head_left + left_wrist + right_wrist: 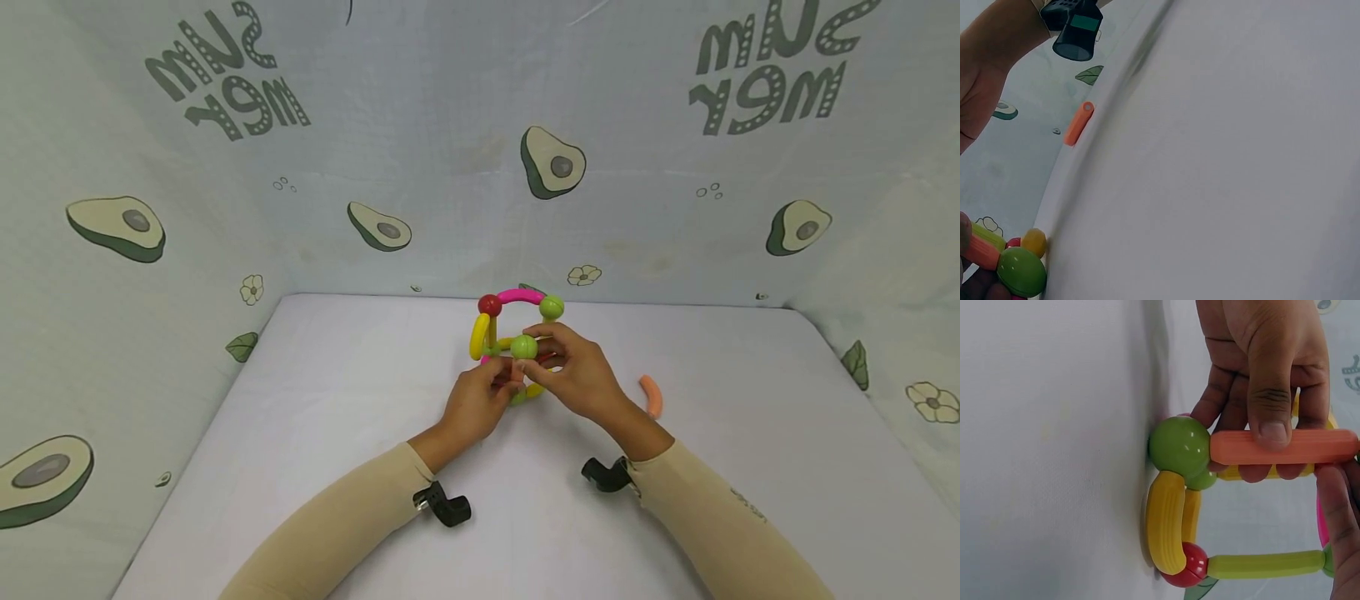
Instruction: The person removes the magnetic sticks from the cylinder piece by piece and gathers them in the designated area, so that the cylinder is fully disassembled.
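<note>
A boxy frame of toy rods and balls stands on the table, with a red ball [490, 306], a pink curved rod [521, 295] and another green ball [552, 307] along its top. On its near side, my left hand [474, 403] grips an upright orange rod [1229, 447], thumb laid across it. A lower green ball [1175, 448] sits at the foot of that rod. My right hand [583, 377] pinches the upper green ball [523, 347] at the rod's top end between thumb and fingers. Yellow curved rods [1166, 522] join the lower balls.
A loose orange curved rod [653, 397] lies on the white-covered table [360, 358], to the right of the frame. Behind the table hangs a patterned cloth [450, 167]. Each wrist carries a black camera [447, 505].
</note>
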A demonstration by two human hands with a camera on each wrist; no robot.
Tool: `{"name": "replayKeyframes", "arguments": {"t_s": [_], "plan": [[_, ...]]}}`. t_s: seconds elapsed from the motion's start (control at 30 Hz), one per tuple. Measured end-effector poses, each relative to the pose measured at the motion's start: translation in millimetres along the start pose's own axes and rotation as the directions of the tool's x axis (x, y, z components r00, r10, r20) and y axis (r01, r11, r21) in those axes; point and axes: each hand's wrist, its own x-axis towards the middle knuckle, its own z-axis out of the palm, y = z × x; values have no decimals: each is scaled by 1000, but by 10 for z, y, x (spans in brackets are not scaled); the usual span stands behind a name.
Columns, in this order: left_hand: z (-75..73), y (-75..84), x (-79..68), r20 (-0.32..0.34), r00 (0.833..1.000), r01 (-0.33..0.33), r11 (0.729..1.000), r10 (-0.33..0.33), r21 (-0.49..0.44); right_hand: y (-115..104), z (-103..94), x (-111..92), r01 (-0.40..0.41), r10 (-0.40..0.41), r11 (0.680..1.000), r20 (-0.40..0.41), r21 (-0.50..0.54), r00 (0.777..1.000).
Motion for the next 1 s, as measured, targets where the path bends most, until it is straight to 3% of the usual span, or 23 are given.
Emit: {"name": "replayKeyframes", "arguments": {"t_s": [0.47,1.0], "plan": [[4,6,5,0,1000,4,998,-4,61,87,-312,-38,73,-82,990,-68,-123,994],[12,-4,1,-1,1000,-1,997,1,76,284,-665,-9,-66,47,977,-96,-202,994]]}}
